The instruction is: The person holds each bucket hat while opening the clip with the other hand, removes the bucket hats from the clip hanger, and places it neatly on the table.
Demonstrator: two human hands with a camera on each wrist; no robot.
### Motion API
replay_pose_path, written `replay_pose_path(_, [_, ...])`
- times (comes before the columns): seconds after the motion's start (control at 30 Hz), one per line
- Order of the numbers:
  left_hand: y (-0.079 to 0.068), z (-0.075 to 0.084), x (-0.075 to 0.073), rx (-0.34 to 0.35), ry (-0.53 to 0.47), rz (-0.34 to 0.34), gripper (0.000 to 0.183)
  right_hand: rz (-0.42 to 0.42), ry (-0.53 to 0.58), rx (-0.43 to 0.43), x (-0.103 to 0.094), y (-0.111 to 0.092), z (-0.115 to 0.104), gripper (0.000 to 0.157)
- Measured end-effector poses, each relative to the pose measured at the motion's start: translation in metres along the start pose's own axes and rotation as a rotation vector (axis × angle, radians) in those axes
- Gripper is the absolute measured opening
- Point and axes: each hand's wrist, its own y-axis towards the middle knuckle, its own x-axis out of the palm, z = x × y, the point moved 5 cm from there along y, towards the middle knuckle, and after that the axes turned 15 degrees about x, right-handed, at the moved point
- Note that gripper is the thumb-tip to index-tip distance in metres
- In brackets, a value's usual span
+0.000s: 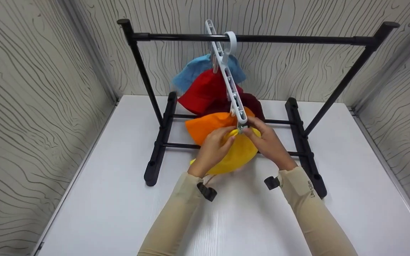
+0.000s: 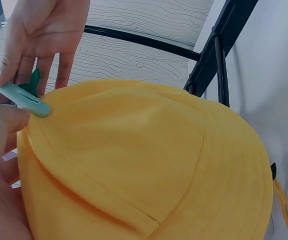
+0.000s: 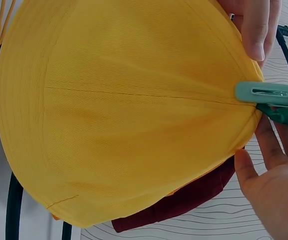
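A yellow bucket hat (image 1: pixel 238 156) with a cord hangs at the near end of a white clip hanger (image 1: pixel 229 80). A pale green clip (image 3: pixel 268 94) sits over the hat's crown tip, beside a small dark green tab (image 3: pixel 278 115). My left hand (image 1: pixel 214 149) pinches the hat's crown just left of the clip, some fingers hidden behind the cloth. From the other side my right hand (image 1: pixel 267 140) grips the clip's rear end between thumb and fingers. Right behind the yellow hat hangs an orange hat (image 1: pixel 205 124).
Farther back on the hanger are a red hat (image 1: pixel 201 92), a maroon hat (image 3: pixel 178 205) and a light blue hat (image 1: pixel 192 73). The hanger hooks over the bar of a black rack (image 1: pixel 297 40), whose feet stand on a white table (image 1: pixel 119 199). Patterned panels enclose the table's back and sides.
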Motion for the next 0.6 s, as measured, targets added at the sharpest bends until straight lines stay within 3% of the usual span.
replay_pose_path(0.6, [-0.0006, 0.0034, -0.0012, 0.066, 0.025, 0.071, 0.03, 0.018, 0.012, 0.004, 0.0033, 0.0035, 0.0028, 0.043])
